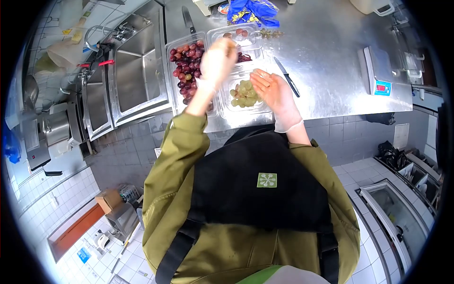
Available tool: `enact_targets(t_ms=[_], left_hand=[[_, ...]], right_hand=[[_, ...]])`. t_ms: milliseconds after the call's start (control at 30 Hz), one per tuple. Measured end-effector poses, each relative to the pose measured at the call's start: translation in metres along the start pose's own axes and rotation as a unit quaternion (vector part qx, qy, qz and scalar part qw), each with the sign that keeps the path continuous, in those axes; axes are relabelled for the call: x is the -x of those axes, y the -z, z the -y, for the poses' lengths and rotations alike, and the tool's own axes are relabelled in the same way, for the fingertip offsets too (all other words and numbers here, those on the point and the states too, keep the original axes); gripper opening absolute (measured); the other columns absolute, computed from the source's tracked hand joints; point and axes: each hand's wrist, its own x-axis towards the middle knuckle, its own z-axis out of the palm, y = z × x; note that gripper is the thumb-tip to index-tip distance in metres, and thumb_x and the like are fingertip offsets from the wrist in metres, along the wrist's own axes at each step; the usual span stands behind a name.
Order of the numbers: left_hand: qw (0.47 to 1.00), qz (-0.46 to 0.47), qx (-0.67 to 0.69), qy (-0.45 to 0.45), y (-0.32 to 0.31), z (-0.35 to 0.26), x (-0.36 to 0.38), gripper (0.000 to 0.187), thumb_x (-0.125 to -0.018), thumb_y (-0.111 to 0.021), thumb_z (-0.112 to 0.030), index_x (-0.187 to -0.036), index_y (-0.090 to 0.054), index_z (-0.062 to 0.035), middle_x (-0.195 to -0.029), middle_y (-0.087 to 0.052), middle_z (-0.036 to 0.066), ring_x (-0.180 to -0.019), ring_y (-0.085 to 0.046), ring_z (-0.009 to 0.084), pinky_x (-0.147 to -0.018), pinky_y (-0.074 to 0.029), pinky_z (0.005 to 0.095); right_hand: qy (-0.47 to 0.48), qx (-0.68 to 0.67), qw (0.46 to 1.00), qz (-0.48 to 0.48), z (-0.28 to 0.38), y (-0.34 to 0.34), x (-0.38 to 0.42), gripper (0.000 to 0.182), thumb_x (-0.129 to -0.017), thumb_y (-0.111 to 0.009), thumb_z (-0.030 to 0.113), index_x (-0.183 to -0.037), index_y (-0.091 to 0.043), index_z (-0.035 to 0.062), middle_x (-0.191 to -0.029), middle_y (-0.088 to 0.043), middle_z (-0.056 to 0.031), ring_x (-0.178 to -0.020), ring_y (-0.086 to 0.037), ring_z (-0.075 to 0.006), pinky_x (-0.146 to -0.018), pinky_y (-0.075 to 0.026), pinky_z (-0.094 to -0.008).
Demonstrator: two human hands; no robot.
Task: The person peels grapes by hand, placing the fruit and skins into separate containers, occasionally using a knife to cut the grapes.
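Note:
My left hand (220, 60), in a clear glove, is raised over the gap between the containers; motion blur smears its fingers. Under and left of it lies a long clear plastic container (168, 59) full of red grapes (188, 57). My right hand (275, 92), also gloved, has its fingers stretched out beside the green grapes (245, 94). Those grapes sit in a clear tub (236, 112) at the near side of the counter. Behind it, another clear container (259, 45) holds a few reddish grapes (241, 32), partly hidden by my left hand.
A small knife (287, 77) lies right of my right hand on the steel counter (326, 61). A larger knife (188, 20) lies behind the red grapes. Grape stems (271, 33) and a blue bag (253, 12) are at the back. A digital scale (378, 71) stands right, sinks (137, 75) left.

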Motion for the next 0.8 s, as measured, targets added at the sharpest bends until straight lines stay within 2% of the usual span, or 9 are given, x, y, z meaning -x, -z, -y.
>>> enact_targets(t_ms=[33,67,100,233,367,500,567,733,800], left_hand=[[0.998,0.011,-0.024,-0.061,-0.002,-0.012,0.014,0.008,-0.079,-0.061,-0.011,-0.087,-0.060,-0.0090,-0.085,-0.064,0.010,-0.076,-0.065,0.0282,-0.065,-0.053,0.0370],[0.991,0.021,-0.049,-0.120,-0.004,-0.024,0.027,0.008,-0.078,-0.061,-0.011,-0.086,-0.060,-0.0095,-0.083,-0.062,0.009,-0.076,-0.064,0.0269,-0.063,-0.053,0.0359],[0.987,0.067,-0.064,-0.131,-0.001,-0.040,0.039,0.008,-0.078,-0.061,-0.010,-0.085,-0.060,-0.0092,-0.084,-0.062,0.009,-0.078,-0.064,0.0263,-0.064,-0.053,0.0352],[0.986,0.102,0.052,-0.119,0.003,-0.056,0.054,0.012,-0.078,-0.061,-0.008,-0.090,-0.062,-0.0080,-0.090,-0.062,0.009,-0.086,-0.062,0.0270,-0.072,-0.052,0.0343],[0.974,0.119,0.193,0.020,0.010,-0.060,0.058,0.017,-0.077,-0.063,-0.007,-0.094,-0.064,-0.0091,-0.097,-0.062,0.009,-0.086,-0.062,0.0279,-0.072,-0.052,0.0357],[0.992,0.063,0.103,-0.019,0.002,-0.061,0.069,0.016,-0.075,-0.061,-0.003,-0.090,-0.063,-0.0086,-0.092,-0.061,0.008,-0.085,-0.062,0.0278,-0.070,-0.052,0.0375],[0.997,0.029,0.061,-0.034,-0.008,-0.058,0.076,0.015,-0.074,-0.060,-0.001,-0.087,-0.063,-0.0078,-0.089,-0.060,0.008,-0.083,-0.062,0.0283,-0.069,-0.052,0.0383],[0.998,0.013,0.062,-0.029,-0.011,-0.061,0.072,0.014,-0.073,-0.061,0.002,-0.085,-0.062,-0.0046,-0.087,-0.062,0.010,-0.080,-0.062,0.0308,-0.069,-0.051,0.0387],[0.995,0.017,0.097,0.008,-0.013,-0.059,0.069,0.008,-0.076,-0.061,0.000,-0.083,-0.060,-0.0044,-0.085,-0.061,0.012,-0.079,-0.062,0.0328,-0.069,-0.050,0.0402]], right_hand=[[-0.033,-0.066,0.997,-0.027,0.000,-0.010,0.002,0.035,-0.094,-0.043,0.019,-0.122,-0.056,0.0019,-0.089,-0.067,-0.0110,-0.085,-0.063,-0.0269,-0.080,-0.049,-0.0345],[0.054,0.082,0.995,0.007,-0.006,0.013,-0.019,0.032,-0.092,-0.046,0.017,-0.118,-0.056,0.0012,-0.090,-0.067,-0.0125,-0.087,-0.063,-0.0284,-0.081,-0.049,-0.0343],[0.139,0.227,0.963,0.043,-0.019,0.053,-0.054,0.030,-0.089,-0.048,0.015,-0.114,-0.057,0.0005,-0.090,-0.066,-0.0140,-0.089,-0.062,-0.0299,-0.081,-0.048,-0.0340],[0.230,0.346,0.909,0.045,-0.021,0.047,-0.055,0.017,-0.082,-0.054,0.006,-0.097,-0.056,-0.0016,-0.091,-0.065,-0.0153,-0.091,-0.061,-0.0304,-0.082,-0.047,-0.0314],[0.162,0.235,0.953,0.104,-0.015,0.029,-0.031,0.020,-0.082,-0.050,-0.001,-0.102,-0.054,-0.0032,-0.106,-0.064,-0.0138,-0.094,-0.061,-0.0234,-0.083,-0.047,-0.0299],[0.118,0.152,0.975,0.111,-0.016,0.007,-0.012,0.025,-0.081,-0.047,-0.008,-0.105,-0.052,-0.0038,-0.115,-0.062,-0.0127,-0.096,-0.059,-0.0194,-0.084,-0.046,-0.0284],[-0.002,-0.078,0.987,0.140,-0.011,-0.001,-0.004,0.024,-0.080,-0.048,-0.009,-0.103,-0.053,-0.0034,-0.113,-0.063,-0.0122,-0.095,-0.060,-0.0199,-0.084,-0.046,-0.0273],[0.225,0.429,0.874,0.039,-0.025,0.027,-0.027,0.015,-0.091,-0.045,0.008,-0.102,-0.051,-0.0003,-0.112,-0.060,-0.0112,-0.099,-0.056,-0.0224,-0.085,-0.046,-0.0299],[0.160,0.321,0.929,0.093,-0.022,0.033,-0.027,0.017,-0.094,-0.043,0.014,-0.102,-0.051,0.0012,-0.112,-0.058,-0.0109,-0.102,-0.054,-0.0229,-0.085,-0.045,-0.0315]])
